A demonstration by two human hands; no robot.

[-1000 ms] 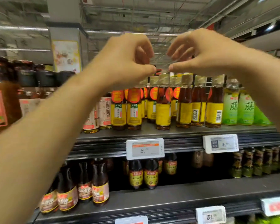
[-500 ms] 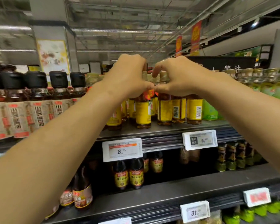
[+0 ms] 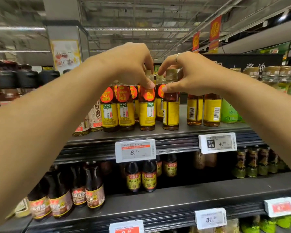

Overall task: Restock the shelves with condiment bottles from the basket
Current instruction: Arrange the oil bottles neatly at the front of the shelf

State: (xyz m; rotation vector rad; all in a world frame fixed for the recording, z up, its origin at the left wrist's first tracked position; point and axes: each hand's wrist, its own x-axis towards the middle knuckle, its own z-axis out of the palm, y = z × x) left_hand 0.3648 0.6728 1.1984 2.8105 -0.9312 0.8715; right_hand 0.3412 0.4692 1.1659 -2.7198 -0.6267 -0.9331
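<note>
Up top, the left hand (image 3: 129, 64) pinches one glossy amber glass bottle (image 3: 147, 106) by its neck; the right hand (image 3: 190, 73) pinches its yellow-labelled neighbour (image 3: 171, 111) at three o'clock, both upright on the grey metal shelf (image 3: 158, 134).

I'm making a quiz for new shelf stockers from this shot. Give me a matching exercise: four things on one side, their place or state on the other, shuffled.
Things:
1. left hand
2. right hand
3. 8.80 price tag
4. dark-capped bottles

Places or states:
A. on the lower shelf
B. grips a bottle whose orange sticker faces the camera
C. clipped to the upper shelf's edge
D. grips a bottle turned sideways

Pairs: 1-B, 2-D, 3-C, 4-A
</note>
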